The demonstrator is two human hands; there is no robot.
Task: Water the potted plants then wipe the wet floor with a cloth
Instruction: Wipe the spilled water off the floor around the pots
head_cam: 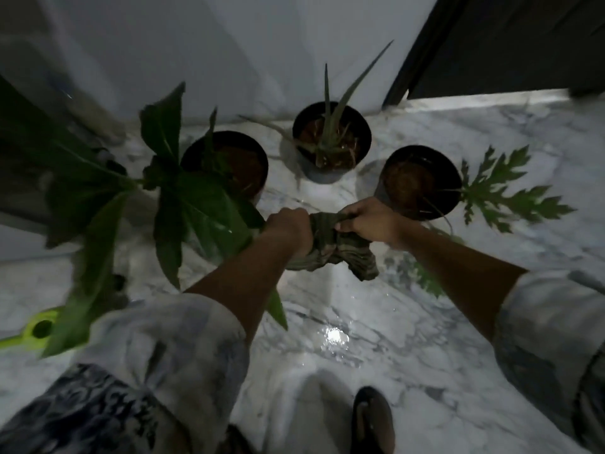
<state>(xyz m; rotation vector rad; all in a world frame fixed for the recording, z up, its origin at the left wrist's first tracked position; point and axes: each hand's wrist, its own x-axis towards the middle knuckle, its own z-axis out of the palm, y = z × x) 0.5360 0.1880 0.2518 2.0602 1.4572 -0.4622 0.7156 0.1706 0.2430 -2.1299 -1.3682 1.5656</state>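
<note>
A dark striped cloth [337,250] is bunched between both my hands, held above the floor. My left hand [288,224] grips its left end and my right hand [370,221] grips its right end. Three dark pots stand beyond: a broad-leafed plant's pot [242,158] at left, an aloe pot [330,142] at the back, and a pot [422,181] with a jagged-leafed plant at right. Water glistens on the marble floor [334,335] below the cloth.
A lime-green plastic object [36,329] lies at the left edge, partly behind leaves. White wall behind the pots, a dark door frame [415,60] at upper right. My sandalled foot [371,421] stands at the bottom.
</note>
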